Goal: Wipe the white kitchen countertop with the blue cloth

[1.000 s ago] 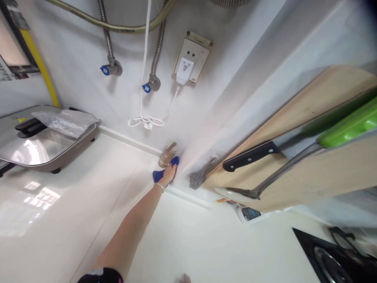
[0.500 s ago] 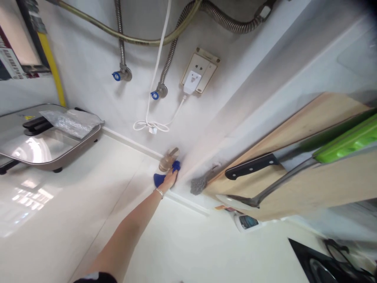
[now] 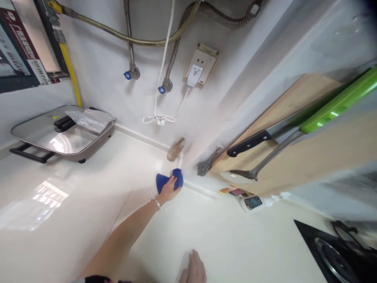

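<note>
My left hand (image 3: pixel 170 189), with a bracelet at the wrist, is closed on a blue cloth (image 3: pixel 163 181) and presses it against the white countertop (image 3: pixel 224 236) near the back corner. Part of the cloth fans out to the left of the fingers. Just behind it stands a small brownish, jar-like object (image 3: pixel 176 150) whose kind I cannot make out. At the bottom edge, my right hand (image 3: pixel 194 269) rests over the countertop with its fingers stretched out and nothing in it; it is only partly in view.
An electric pan (image 3: pixel 63 133) with a glass lid and a plastic bag sits at the left. To the right hang a knife (image 3: pixel 250 143) and a ladle (image 3: pixel 268 159) before a wooden board (image 3: pixel 332 157). A white bottle (image 3: pixel 251 203) and a black hob (image 3: pixel 326 255) are further right.
My left hand has drawn the blue cloth from beside the brownish object down toward me on the countertop. My right hand has come into view at the bottom. The view has shifted slightly.
</note>
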The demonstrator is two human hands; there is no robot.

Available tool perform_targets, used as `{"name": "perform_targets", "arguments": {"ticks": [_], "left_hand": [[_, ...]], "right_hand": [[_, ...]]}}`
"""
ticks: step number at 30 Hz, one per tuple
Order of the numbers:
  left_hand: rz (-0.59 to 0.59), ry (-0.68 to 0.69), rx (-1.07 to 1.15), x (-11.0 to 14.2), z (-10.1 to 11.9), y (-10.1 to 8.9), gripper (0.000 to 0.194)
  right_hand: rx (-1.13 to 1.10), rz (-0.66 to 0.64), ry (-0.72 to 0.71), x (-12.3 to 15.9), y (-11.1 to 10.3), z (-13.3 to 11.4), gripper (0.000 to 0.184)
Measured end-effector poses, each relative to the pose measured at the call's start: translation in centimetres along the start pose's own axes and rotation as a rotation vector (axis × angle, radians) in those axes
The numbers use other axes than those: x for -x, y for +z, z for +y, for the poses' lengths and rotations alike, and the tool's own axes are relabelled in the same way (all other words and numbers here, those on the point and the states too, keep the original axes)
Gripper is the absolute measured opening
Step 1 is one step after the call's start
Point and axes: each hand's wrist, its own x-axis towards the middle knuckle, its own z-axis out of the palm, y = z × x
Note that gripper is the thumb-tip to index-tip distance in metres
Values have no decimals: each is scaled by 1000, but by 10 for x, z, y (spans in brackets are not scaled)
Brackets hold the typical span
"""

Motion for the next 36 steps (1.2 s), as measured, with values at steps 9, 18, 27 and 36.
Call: {"name": "perform_targets", "arguments": {"ticks": [9,18,27,36], "left_hand": [[-277,466,-571,105,15,50,66],[-279,681,-340,137,22,60,49],[-245,404,-420,102,12,30,42],[-484,451,-167,129,44,-36,24]], "right_hand": [[-117,-56,113,-10,-14,-22,45],[-371,197,494,-21,-27,-7,33],[-314,-139,780,-102,-28,11,48],[-603,-87,728,-88,-83,17,49]]}}
